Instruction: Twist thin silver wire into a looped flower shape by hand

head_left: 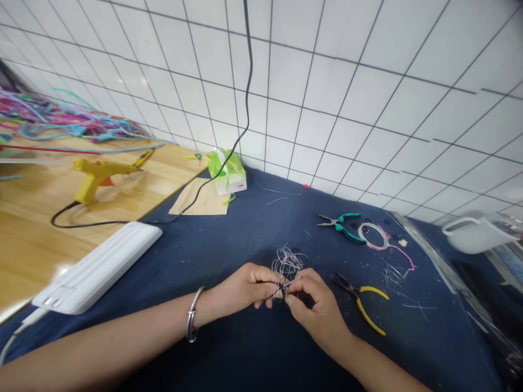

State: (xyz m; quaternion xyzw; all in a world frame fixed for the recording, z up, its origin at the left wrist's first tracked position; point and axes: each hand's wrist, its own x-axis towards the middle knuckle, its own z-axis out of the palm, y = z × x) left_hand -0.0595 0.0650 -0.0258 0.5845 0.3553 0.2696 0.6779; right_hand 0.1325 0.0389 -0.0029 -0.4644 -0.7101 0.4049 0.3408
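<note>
A small tangle of thin silvery wire (288,262) with tiny pinkish spots rises in loops between my two hands. My left hand (257,284) pinches its lower end from the left, thumb and fingers pressed together. From the other side my right hand (310,296) grips the same lower end, the fingertips of both hands almost meeting. A dark bit shows where the fingertips come together, too small to make out. Just right of my right hand lie yellow-handled pliers (363,299), their jaws pointing toward it.
Teal-handled pliers (341,224) and a ring-shaped spool (373,236) with pink cord lie farther back on the blue cloth (196,245). Wire scraps (394,275) are scattered at right, near a white mug (478,234). Left are a white power strip (102,267) and yellow glue gun (96,177).
</note>
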